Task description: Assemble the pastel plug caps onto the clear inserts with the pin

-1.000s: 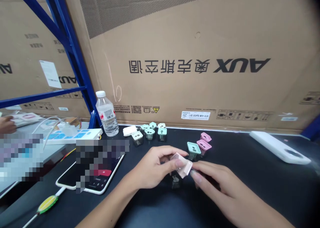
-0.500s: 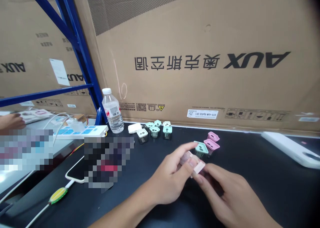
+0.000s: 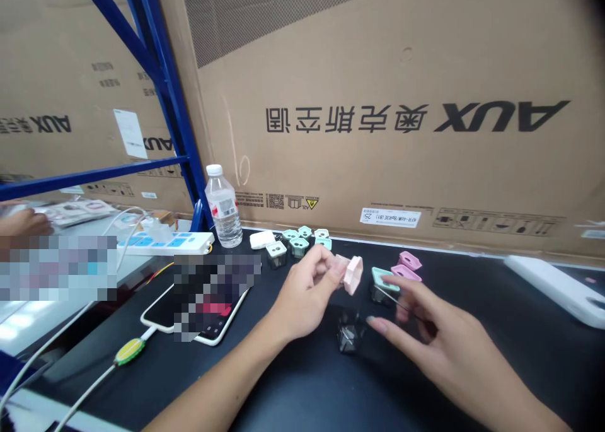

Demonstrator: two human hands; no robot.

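So, your left hand (image 3: 305, 296) is pinching a pale pink plastic cap (image 3: 353, 275), with the thumb and fingertips closed on the side nearest you and the cap held up above the black workbench (image 3: 326, 397). The cap looks light and stiff, and its smooth faces may be slippery, so judge it safest to take hold across two opposite flat sides rather than by a corner. Your right hand (image 3: 442, 334) is loosely spread, its fingers reaching toward a mint-green cap on a dark base (image 3: 384, 288). A thin clear strip (image 3: 388, 295) runs close by those fingers, but you can't tell whether they pinch it. Directly below the gap between your hands sits a dark, glossy square part (image 3: 350, 332), which looks hard and may be brittle at its edges, so grip it by its sides. Two more pink caps (image 3: 409, 265) lie just beyond the mint one, and a cluster of mint and white caps (image 3: 299, 243) stands farther back on the bench, beside a clear water bottle (image 3: 223, 208) and a white power strip (image 3: 165, 243).
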